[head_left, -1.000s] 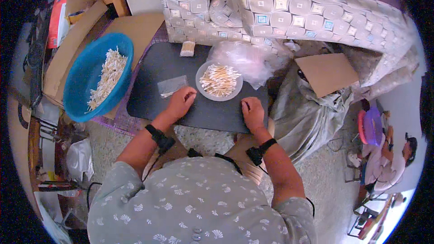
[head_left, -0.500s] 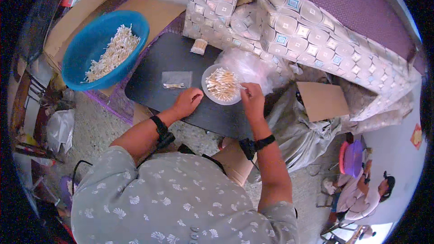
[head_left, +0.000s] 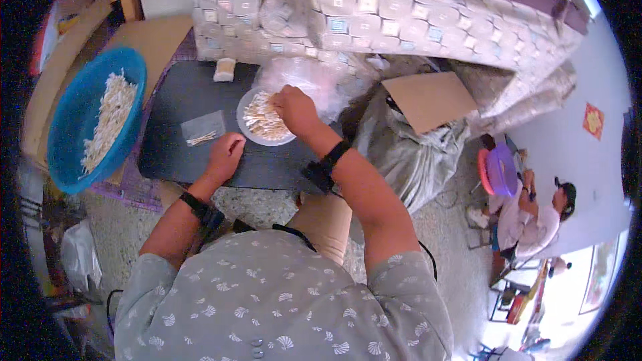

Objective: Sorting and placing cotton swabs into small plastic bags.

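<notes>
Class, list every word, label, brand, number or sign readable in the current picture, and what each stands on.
No text can be read.
Red-and-yellow diamond-shaped sign on the pale wall: any marks are too small to read.
Red box-like object at the far left: too blurred to tell.
Clear flat plastic bag and round white plastic bowl: no lettering can be made out.

Left grip (head_left: 227, 156) curls loosely; right grip (head_left: 293, 108) reaches farther forward.
</notes>
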Demonstrator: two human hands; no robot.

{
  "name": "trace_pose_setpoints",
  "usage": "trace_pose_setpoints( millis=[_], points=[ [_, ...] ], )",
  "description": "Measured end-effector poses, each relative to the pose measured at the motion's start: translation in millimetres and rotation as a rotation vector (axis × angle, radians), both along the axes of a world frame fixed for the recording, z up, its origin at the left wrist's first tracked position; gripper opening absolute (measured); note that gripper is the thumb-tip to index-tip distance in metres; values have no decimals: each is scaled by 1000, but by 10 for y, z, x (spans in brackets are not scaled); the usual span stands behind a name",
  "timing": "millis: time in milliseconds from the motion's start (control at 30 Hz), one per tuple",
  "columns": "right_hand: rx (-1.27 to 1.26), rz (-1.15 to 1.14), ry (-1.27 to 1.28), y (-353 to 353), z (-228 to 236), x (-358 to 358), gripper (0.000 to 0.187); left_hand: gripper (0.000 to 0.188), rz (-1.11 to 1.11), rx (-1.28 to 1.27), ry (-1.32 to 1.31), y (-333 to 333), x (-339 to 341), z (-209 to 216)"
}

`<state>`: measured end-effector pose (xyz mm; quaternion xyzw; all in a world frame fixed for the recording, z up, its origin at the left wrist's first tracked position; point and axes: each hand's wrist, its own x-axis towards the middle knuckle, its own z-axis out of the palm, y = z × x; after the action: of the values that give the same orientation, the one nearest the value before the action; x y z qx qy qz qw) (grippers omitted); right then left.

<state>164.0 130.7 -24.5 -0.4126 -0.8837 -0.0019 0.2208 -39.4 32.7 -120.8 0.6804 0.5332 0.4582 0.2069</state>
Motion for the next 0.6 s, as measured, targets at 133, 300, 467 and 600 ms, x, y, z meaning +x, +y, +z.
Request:
trace_pose_setpoints(
  millis=[133,300,467,600],
  points=[
    [-20,-50,47,50,-38,49,8,11,-53,81,-4,85,37,-2],
    [-41,-43,-8,64,16,-1,7,13,-10,38,45,-21,14,157],
    [27,95,84,92,2,95,16,13,22,-2,7,-63,35,214],
    [-25,94,95,56,53,79,13,12,-43,57,2,-17,-13,51]
  ],
)
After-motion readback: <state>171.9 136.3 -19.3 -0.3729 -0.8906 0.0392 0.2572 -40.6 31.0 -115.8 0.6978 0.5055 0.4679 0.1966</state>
